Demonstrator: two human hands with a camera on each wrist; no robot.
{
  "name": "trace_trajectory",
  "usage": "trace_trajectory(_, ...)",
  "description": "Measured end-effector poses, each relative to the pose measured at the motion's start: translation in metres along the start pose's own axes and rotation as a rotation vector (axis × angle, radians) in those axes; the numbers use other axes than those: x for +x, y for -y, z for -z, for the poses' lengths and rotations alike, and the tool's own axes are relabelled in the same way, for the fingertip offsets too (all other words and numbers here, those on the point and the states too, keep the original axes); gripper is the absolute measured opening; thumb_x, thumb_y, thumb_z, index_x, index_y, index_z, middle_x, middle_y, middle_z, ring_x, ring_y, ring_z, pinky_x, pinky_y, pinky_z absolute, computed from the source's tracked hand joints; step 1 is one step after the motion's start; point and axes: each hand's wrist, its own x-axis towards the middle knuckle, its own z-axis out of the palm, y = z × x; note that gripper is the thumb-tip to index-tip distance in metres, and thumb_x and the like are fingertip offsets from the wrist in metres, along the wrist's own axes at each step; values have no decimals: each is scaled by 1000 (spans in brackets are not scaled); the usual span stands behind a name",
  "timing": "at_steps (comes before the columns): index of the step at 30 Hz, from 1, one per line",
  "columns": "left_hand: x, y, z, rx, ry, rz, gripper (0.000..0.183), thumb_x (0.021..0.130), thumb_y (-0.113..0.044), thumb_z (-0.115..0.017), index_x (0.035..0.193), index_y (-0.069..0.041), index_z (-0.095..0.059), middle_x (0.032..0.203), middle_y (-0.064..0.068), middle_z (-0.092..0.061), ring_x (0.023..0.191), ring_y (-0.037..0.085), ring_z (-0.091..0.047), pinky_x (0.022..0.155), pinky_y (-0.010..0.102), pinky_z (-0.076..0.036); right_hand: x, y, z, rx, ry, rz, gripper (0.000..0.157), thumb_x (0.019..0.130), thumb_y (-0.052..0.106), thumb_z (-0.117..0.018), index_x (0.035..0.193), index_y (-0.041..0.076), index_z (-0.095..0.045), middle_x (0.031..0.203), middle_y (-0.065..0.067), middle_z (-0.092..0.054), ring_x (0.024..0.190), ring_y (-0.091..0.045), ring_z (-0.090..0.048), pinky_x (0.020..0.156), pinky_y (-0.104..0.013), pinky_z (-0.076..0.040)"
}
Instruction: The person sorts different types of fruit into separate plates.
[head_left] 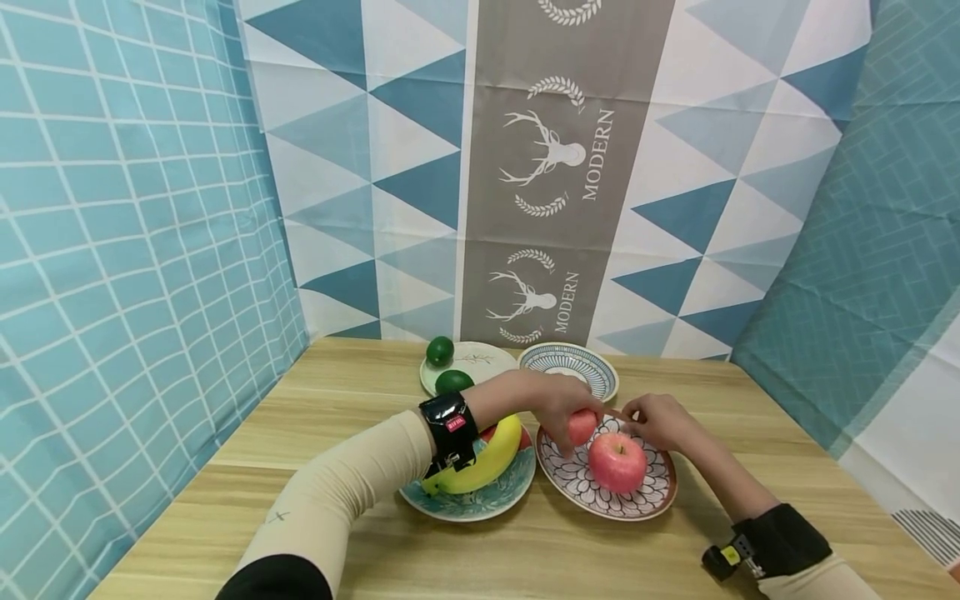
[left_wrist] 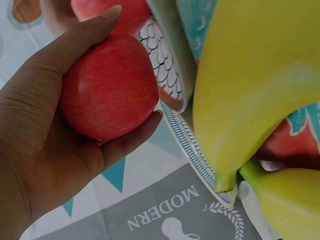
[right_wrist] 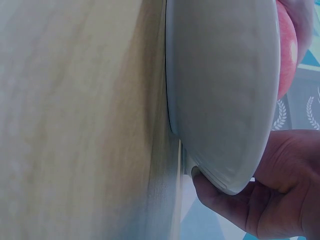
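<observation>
My left hand [head_left: 557, 407] grips a red apple [left_wrist: 110, 87] above the left back part of a plate with a petal pattern and brown rim [head_left: 566, 482]. Its thumb and fingers curl round the fruit in the left wrist view. A second red apple [head_left: 617, 462] rests on that plate. At the plate's back right edge, my right hand [head_left: 660, 422] pinches the rim. From the right wrist view, fingers lie below the plate's white underside [right_wrist: 225, 75]; the thumb's place is unclear. Whether the held apple touches the plate cannot be told.
Left of the petal plate, a teal plate [head_left: 480, 508] holds yellow bananas [head_left: 489, 460] and something red, partly hidden. Behind stand a white plate [head_left: 486, 354] with green fruits [head_left: 440, 351] and a blue-striped dish [head_left: 606, 373]. Patterned cloth [head_left: 420, 208] hangs behind the wooden table [head_left: 360, 533].
</observation>
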Motion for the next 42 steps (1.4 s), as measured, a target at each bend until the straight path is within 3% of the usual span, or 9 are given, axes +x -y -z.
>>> trace_trajectory(13, 15, -7, -23, 65, 68, -68, 53, 79, -31, -94, 125, -23, -67, 113, -6, -61, 102, 7, -55, 87, 17, -46, -1, -3, -5, -7, 0, 3, 5, 94, 13, -80, 95, 9, -78, 72, 3, -62, 68, -15, -52, 61, -32, -45)
trace_trajectory(21, 13, -12, -23, 109, 74, -54, 64, 75, -40, -98, 129, -25, -65, 118, -5, -59, 109, 6, -53, 94, 17, -45, -1, -2, 0, -13, -21, 34, 5, 92, 13, -81, 90, 9, -77, 73, 3, -64, 70, -16, -53, 65, -35, -46)
trace_trajectory(31, 10, -7, -27, 115, 37, -120, 66, 79, -39, -94, 133, -20, -61, 124, -1, -57, 111, 8, -54, 95, 17, -44, 0, -1, 2, -15, -9, 35, 6, 93, 13, -80, 95, 7, -78, 75, 2, -65, 69, -15, -53, 62, -34, -46)
trace_trajectory(42, 6, -9, -27, 110, 28, -103, 78, 79, -44, -94, 144, -21, -57, 132, 0, -56, 117, 9, -54, 101, 19, -44, -1, 0, 2, 6, -2, 18, 6, 94, 12, -79, 96, 7, -78, 70, 4, -60, 66, -14, -51, 59, -32, -43)
